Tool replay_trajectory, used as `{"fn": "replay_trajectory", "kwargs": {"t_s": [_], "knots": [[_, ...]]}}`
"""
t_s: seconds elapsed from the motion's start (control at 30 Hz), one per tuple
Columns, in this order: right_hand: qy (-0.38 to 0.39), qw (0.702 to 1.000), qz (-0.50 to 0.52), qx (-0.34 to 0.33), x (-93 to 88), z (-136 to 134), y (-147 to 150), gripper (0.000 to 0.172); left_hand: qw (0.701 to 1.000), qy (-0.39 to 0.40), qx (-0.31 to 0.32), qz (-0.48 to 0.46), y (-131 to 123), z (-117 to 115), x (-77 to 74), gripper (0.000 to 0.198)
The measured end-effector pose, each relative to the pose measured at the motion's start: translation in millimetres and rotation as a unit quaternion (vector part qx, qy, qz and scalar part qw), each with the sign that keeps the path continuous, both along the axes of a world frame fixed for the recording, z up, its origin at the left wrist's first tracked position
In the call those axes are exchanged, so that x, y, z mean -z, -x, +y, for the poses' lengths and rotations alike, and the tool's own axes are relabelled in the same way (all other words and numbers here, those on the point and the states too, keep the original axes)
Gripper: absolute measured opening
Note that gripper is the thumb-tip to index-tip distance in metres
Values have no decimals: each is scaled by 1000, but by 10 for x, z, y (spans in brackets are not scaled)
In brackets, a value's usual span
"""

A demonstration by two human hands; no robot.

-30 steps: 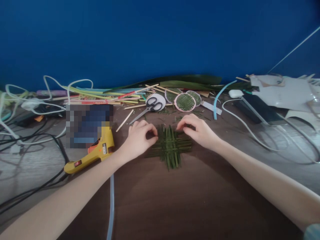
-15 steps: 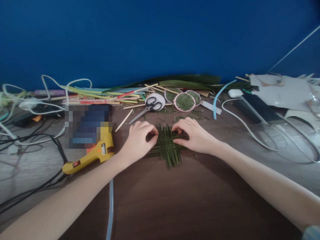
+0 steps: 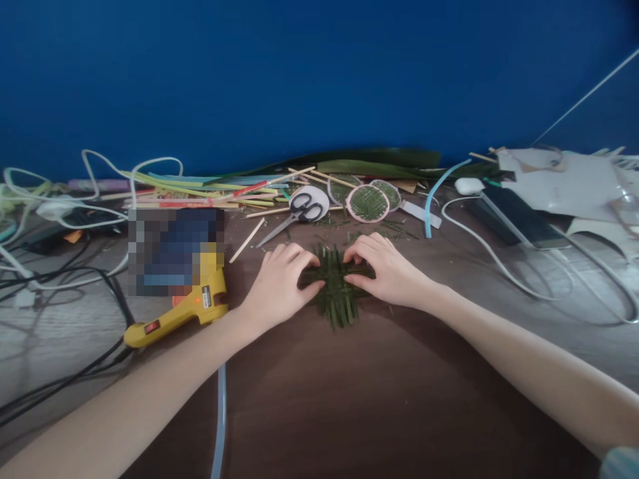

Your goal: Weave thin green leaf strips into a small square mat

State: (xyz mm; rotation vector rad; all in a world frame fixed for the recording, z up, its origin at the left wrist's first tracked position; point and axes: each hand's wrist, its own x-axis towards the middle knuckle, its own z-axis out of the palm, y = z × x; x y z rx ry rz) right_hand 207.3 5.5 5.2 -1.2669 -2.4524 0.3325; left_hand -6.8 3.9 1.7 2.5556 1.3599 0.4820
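A small cross-shaped mat of woven green leaf strips point(image 3: 337, 293) lies on the dark brown tabletop, its loose ends sticking out on several sides. My left hand point(image 3: 282, 283) is curled round the left-hand strips, thumb below and fingers above. On the opposite side, my right hand point(image 3: 387, 269) pinches the strips that run out to the right. Both hands hide part of the sideways ends. Beyond the weave, grey-handled scissors point(image 3: 302, 211) rest with their blades toward my left hand.
Left of my arm lies a yellow glue gun point(image 3: 204, 303), its upper part pixelated. Round pink-rimmed woven discs point(image 3: 368, 203), thin sticks point(image 3: 248, 241) and long leaves point(image 3: 374, 163) sit at the back. A phone point(image 3: 524, 216) and white cable point(image 3: 486, 243) are at right.
The woven mat has shifted slightly up and its lower ends have turned a little. My left thumb has moved slightly right and down over the strips. My right hand stays nearly still.
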Motion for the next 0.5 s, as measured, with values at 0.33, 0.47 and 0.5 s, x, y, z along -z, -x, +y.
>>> {"fn": "replay_trajectory", "kwargs": {"t_s": [0.33, 0.47, 0.5], "knots": [[-10, 1000, -12, 7, -10, -18, 1, 16, 1000, -1, 3, -11, -12, 3, 22, 21], [-2, 1000, -3, 3, -2, -9, 2, 14, 1000, -1, 4, -6, -11, 8, 20, 20], [0, 1000, 5, 3, 5, -7, 5, 13, 1000, -1, 4, -6, -12, 8, 17, 20]]}}
